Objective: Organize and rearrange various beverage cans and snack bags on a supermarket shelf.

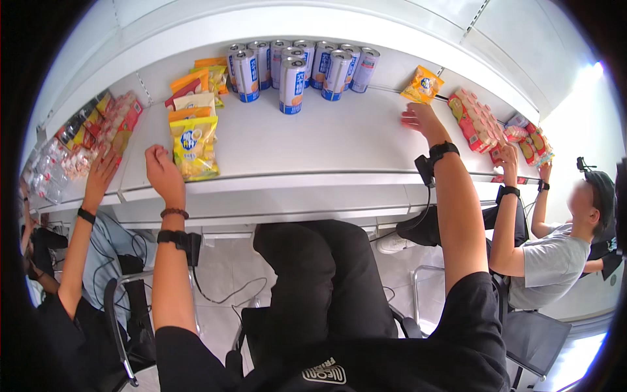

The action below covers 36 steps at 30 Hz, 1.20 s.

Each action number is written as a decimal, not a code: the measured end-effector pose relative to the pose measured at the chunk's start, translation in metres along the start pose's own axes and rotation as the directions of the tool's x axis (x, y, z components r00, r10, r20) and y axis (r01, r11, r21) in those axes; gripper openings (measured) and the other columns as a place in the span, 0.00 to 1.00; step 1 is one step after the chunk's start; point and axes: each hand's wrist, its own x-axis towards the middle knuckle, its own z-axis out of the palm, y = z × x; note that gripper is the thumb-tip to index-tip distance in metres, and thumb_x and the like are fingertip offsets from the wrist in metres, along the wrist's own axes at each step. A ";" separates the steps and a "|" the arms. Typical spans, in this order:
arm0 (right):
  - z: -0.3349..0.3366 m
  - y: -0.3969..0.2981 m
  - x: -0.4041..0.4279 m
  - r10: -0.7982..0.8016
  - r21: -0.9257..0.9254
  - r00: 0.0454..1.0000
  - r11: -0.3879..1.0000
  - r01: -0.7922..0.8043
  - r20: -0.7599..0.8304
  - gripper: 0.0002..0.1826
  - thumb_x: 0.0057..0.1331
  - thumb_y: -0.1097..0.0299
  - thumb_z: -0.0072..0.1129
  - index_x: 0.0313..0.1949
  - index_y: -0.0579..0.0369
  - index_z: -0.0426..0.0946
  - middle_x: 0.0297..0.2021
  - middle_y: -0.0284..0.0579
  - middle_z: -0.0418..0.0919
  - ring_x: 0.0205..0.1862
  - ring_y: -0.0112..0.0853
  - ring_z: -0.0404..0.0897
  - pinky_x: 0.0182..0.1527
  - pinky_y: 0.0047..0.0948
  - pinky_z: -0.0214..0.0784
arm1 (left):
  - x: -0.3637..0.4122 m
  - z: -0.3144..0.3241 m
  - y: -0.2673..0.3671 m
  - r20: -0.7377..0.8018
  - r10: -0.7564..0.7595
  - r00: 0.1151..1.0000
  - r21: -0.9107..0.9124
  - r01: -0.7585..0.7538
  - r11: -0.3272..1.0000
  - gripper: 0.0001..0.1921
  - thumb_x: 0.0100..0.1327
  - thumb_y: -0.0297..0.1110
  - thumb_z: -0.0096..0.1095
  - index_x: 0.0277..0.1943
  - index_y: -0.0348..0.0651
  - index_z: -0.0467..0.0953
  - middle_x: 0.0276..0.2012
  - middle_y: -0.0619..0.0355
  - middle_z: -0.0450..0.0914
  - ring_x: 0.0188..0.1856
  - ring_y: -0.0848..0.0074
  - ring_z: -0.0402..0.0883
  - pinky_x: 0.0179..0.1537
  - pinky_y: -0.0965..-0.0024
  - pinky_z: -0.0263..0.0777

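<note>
My left hand, fingers curled, is at the shelf's front edge, just left of a yellow snack bag that fronts a row of snack bags. Whether it touches the bag I cannot tell. My right hand reaches over the right part of the white shelf, fingers spread to the left, just below an orange-yellow snack bag near the back. Several blue and white drink cans stand upright in a group at the middle back.
Shrink-wrapped packs of small bottles lie at the right, similar packs at the left beside clear plastic bottles. Other people's hands are on both sides. An upper shelf edge overhangs the cans. Cables trail from both my wrist devices.
</note>
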 end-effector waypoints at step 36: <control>0.061 0.045 -0.100 -0.699 -0.689 0.690 0.594 0.416 -0.187 0.14 0.63 0.66 0.44 0.30 0.60 0.78 0.24 0.56 0.78 0.26 0.48 0.77 0.32 0.40 0.68 | 0.000 0.001 0.011 0.010 -0.056 0.998 0.173 0.054 0.984 0.04 0.61 0.31 0.48 0.35 0.42 0.70 0.24 0.46 0.78 0.29 0.49 0.77 0.31 0.53 0.69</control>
